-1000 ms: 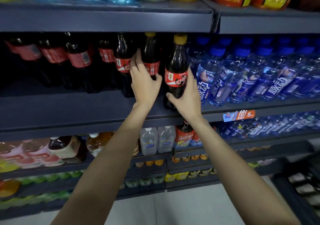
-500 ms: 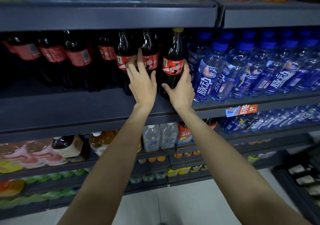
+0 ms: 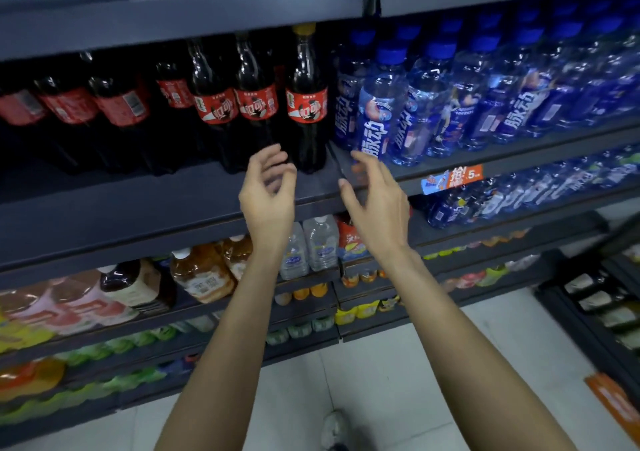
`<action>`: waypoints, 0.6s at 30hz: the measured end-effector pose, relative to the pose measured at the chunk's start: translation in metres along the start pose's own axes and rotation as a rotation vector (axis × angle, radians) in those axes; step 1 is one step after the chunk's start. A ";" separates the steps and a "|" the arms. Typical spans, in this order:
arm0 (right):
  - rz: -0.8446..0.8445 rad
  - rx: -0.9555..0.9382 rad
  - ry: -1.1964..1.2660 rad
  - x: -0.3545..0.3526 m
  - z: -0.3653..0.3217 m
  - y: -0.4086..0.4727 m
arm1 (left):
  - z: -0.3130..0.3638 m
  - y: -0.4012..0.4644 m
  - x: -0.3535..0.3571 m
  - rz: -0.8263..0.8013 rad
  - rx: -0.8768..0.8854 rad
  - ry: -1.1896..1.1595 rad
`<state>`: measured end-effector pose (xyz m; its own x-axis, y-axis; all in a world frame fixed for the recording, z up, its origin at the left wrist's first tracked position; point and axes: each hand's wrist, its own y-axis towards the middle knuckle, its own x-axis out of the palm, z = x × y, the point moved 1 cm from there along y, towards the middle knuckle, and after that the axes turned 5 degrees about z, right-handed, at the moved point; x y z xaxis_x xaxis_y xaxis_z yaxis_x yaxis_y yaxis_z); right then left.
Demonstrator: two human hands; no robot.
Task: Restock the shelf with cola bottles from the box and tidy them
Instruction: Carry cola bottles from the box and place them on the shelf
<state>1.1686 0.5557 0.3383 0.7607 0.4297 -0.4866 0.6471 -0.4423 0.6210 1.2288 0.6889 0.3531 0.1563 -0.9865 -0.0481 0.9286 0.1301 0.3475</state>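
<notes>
Now both hands are off the bottles: left hand [image 3: 268, 187] and right hand [image 3: 375, 196] hover at frame centre, fingers loosely spread, holding nothing. Yellow-capped cola bottle [image 3: 306, 104], gripped a second ago, stands upright on the shelf [image 3: 138, 208] beside blue water bottles [image 3: 377, 114]; placement looks done. Red labels blurred; orange price tag [image 3: 453, 177] shows "5".

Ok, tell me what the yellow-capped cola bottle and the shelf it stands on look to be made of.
Cola bottle: clear glossy plastic, probably, given the highlights on its neck and the dark liquid showing through.
Shelf: likely painted metal, with a dark matte finish and a thin flat edge.
</notes>
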 end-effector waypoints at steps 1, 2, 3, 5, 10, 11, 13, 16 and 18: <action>0.048 -0.027 0.008 -0.017 0.003 -0.011 | 0.006 -0.019 -0.001 -0.033 -0.011 -0.050; 0.094 -0.052 0.013 -0.035 0.009 -0.024 | 0.011 -0.040 -0.001 -0.072 -0.007 -0.088; 0.130 -0.070 0.009 -0.054 0.017 -0.040 | 0.017 -0.063 0.001 -0.114 0.009 -0.109; 0.153 -0.088 -0.034 -0.095 0.041 -0.078 | 0.022 -0.110 0.006 -0.206 0.031 -0.115; -0.008 0.023 -0.191 -0.215 0.115 -0.210 | 0.011 -0.254 0.029 -0.503 -0.045 -0.046; -0.033 0.100 -0.212 -0.241 0.127 -0.239 | 0.006 -0.284 0.036 -0.582 -0.074 -0.006; -0.069 0.267 -0.260 -0.294 0.149 -0.297 | -0.009 -0.344 0.050 -0.762 -0.123 0.112; -0.099 0.581 -0.316 -0.369 0.178 -0.383 | -0.039 -0.433 0.080 -1.060 -0.223 0.316; -0.118 0.842 -0.322 -0.416 0.197 -0.437 | -0.055 -0.490 0.103 -1.221 -0.345 0.418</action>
<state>0.5796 0.4149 0.1487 0.5828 0.3242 -0.7451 0.4495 -0.8925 -0.0367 0.8082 0.5286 0.1265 -0.7975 -0.3912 -0.4594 0.5731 -0.7292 -0.3739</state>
